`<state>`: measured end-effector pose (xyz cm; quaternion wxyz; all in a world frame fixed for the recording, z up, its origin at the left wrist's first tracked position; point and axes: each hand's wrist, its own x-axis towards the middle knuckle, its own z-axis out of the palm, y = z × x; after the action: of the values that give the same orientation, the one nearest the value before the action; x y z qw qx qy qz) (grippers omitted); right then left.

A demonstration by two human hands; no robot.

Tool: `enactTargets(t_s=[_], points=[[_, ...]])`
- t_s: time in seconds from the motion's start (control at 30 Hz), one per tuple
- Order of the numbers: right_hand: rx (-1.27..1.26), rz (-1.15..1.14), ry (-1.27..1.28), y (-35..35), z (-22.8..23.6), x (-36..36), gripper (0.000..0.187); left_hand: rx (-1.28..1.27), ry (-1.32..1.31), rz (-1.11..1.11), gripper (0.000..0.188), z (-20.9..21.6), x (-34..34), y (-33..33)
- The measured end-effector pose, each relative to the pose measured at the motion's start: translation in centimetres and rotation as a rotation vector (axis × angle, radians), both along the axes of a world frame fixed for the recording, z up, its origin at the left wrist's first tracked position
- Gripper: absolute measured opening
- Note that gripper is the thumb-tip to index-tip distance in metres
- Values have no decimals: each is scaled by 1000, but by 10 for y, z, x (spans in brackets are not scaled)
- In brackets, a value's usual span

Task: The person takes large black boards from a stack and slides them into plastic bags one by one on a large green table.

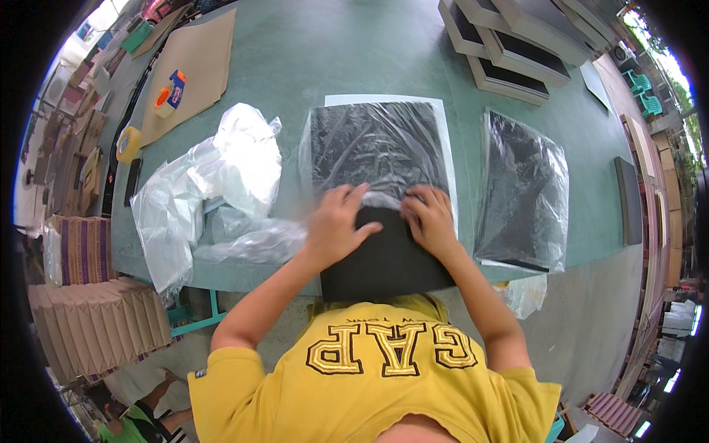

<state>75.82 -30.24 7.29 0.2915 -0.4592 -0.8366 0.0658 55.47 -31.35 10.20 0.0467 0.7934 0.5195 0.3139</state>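
- One clear sleeve [377, 148] mid-frame could have torn, tugged unevenly over the black board [385, 258].
- My left fingers [346, 195] lay spread; I couldn't tell whether my right fingers [427, 196] gripped.

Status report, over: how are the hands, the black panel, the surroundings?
Left hand and right hand at near edge of film. Black panel far part under film, near end bare. Crumpled plastic left, apparently not blocking.

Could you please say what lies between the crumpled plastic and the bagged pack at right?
The head view shows a black board partly in a clear bag, a pale sheet beneath, left hand and right hand at the bag's edge.
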Motion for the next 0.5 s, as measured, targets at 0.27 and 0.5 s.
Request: enactTargets(t_s=[0.27, 0.5], points=[[-285, 24, 3, 12, 14, 9, 25, -385, -125, -274, 16, -24, -13, 15], [-448, -360, -146, -43, 36, 60, 54, -129, 88, 216, 16, -57, -79, -11]])
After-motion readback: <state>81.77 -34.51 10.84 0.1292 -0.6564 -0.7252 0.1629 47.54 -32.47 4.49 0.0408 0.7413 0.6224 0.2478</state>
